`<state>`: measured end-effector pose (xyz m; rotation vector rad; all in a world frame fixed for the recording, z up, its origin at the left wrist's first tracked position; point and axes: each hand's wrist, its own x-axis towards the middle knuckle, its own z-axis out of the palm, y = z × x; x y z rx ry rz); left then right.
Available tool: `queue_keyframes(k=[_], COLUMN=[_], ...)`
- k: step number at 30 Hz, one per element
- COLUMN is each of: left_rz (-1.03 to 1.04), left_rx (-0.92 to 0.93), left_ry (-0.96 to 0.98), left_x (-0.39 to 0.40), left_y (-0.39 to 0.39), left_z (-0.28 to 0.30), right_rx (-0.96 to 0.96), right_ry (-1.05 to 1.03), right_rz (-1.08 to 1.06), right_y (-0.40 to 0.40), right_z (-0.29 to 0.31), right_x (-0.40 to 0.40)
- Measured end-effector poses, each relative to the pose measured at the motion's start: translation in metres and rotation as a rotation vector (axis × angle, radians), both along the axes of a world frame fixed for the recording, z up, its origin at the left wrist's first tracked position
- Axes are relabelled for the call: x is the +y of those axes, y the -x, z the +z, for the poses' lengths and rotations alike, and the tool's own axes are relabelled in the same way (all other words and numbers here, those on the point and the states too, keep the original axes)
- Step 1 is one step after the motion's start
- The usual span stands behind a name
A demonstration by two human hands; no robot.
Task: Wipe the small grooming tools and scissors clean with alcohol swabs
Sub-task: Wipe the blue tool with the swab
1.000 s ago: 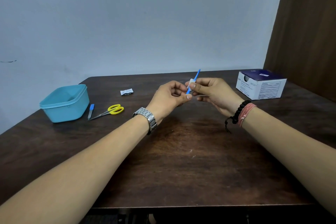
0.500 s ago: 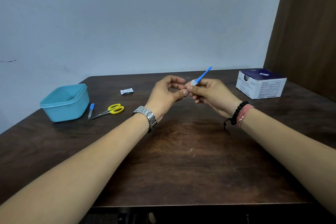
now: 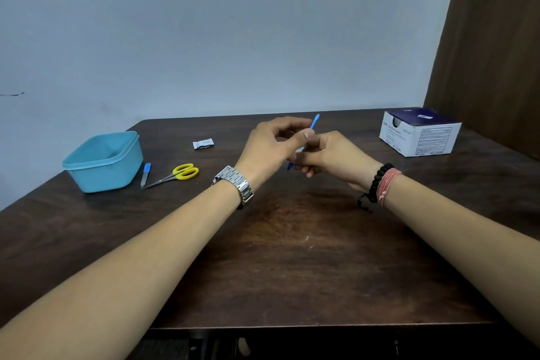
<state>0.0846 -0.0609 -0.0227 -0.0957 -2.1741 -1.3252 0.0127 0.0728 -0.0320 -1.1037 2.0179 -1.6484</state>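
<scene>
Both hands meet above the middle of the dark wooden table (image 3: 292,257). A thin blue grooming tool (image 3: 315,122) stands tilted between them, its tip pointing up and right and its lower end showing under the fingers. My left hand (image 3: 270,150) pinches the tool with thumb and fingers. My right hand (image 3: 333,156) curls round a white alcohol swab (image 3: 301,149) pressed on the tool's shaft. Yellow-handled scissors (image 3: 179,174) and a small blue-handled tool (image 3: 145,174) lie on the table at the left.
A teal plastic container (image 3: 102,161) stands at the left edge beside the scissors. A torn swab wrapper (image 3: 203,144) lies behind them. A white and dark blue box of swabs (image 3: 420,131) sits at the far right, close to a brown curtain.
The blue tool has swung from leaning right to more upright. My left thumb has moved up onto the shaft, and my right hand has slid lower along it with the swab.
</scene>
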Motion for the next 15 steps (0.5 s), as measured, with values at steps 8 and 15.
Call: queue_keyframes(k=[8, 15], left_rz=[-0.01, -0.016], left_rx=[0.015, 0.011], left_ry=[-0.101, -0.255], left_x=[-0.001, -0.001], left_y=[-0.002, -0.003], left_z=[0.005, 0.009], right_rx=[0.019, 0.027], right_ry=[-0.023, -0.078], right_rz=[0.053, 0.109], right_y=[-0.003, -0.004], right_z=[0.0, 0.002], right_x=[-0.002, 0.002])
